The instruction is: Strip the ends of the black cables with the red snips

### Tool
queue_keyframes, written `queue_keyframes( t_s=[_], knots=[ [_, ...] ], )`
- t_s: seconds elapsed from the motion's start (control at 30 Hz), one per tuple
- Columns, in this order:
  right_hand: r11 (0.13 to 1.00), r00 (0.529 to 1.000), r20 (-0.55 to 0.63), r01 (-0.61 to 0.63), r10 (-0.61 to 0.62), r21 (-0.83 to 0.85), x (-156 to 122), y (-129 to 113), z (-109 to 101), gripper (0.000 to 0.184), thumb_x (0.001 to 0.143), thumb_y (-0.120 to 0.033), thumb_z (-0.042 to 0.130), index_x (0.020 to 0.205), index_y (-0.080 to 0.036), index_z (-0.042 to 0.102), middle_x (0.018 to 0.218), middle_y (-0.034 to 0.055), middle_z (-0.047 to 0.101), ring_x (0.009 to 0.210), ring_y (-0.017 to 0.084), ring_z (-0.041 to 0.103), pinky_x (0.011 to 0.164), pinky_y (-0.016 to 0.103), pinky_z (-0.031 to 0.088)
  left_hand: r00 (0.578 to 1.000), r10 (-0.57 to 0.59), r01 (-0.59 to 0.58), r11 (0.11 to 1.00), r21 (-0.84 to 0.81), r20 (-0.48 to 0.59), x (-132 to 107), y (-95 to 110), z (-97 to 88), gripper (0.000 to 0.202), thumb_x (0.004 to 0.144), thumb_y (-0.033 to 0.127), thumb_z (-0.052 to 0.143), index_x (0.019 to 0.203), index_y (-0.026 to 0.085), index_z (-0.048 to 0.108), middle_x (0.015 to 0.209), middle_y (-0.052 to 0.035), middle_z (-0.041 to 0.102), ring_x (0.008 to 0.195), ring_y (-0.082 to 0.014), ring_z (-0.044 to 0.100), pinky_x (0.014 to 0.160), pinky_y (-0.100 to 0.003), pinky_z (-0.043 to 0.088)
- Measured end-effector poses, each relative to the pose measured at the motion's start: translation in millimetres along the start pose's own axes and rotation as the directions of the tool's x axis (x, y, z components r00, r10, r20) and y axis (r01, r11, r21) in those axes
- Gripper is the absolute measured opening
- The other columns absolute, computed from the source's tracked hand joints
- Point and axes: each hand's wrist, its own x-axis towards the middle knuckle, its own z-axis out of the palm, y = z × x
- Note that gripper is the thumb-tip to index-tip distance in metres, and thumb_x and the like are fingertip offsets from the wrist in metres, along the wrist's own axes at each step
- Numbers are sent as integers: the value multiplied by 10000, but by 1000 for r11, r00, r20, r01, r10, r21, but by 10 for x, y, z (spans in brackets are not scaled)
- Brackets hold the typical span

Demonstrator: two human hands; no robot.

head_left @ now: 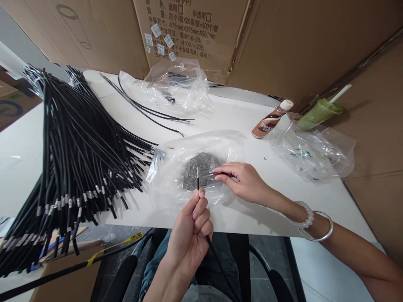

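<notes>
Along the left edge of the white worktop (22,176), a thick fan of black cables (78,147), ends banded in silver, spilling past the near edge. At the middle of the near edge, left hand (192,235) closed on a single black cable (198,181), thumb and forefinger pinching just below its upright tip, the rest trailing down toward the lap. Just behind, a clear bag (170,184) over a grey heap of small metal pieces (201,167). Right hand (242,180) resting on that bag, fingers narrowed on a slim red-and-metal item (217,173), kind unclear, pointing at the cable tip. Probably light, bendy and smooth-jacketed; best held close to the end against wobble. Toward the far right corner, a brown bottle (270,121), a green cup (319,113), another plastic bag (315,153).
</notes>
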Motion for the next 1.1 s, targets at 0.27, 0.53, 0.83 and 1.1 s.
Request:
queue_keyframes(
  t_s=[0.27,0.53,0.83,1.1],
  knots=[
    [1000,999,37,-15,14,19,22,-15,-3,233,898,-322,518,988,-216,705,950,-6,683,761,111,579,679,265,413,1000,1,-1,999,38,-1,14,-6,-2,238,987,212,331,807,119,457,524,93,126,397,-19,33,397,-176,-17],
    [998,997,61,-50,48,42,43,-18,-12,221,884,-323,534,970,-225,712,958,-2,686,715,105,564,647,254,405,1000,11,-10,996,86,-20,28,-25,3,231,986,214,343,802,124,449,520,93,114,394,-20,29,393,-179,-8],
    [1000,997,72,-24,24,7,34,-31,-50,226,889,-332,526,950,-226,717,946,-5,687,709,106,560,632,256,393,999,38,-33,988,153,-32,35,-66,-17,223,978,233,380,797,128,458,507,90,123,381,-18,49,385,-182,22],
    [998,998,54,21,-17,-62,77,-33,-66,190,886,-290,541,906,-225,718,884,-23,687,692,102,546,644,250,382,998,42,-32,982,186,-48,53,-73,-11,230,976,225,382,783,124,455,494,90,147,368,-16,64,372,-173,36]
  ],
)
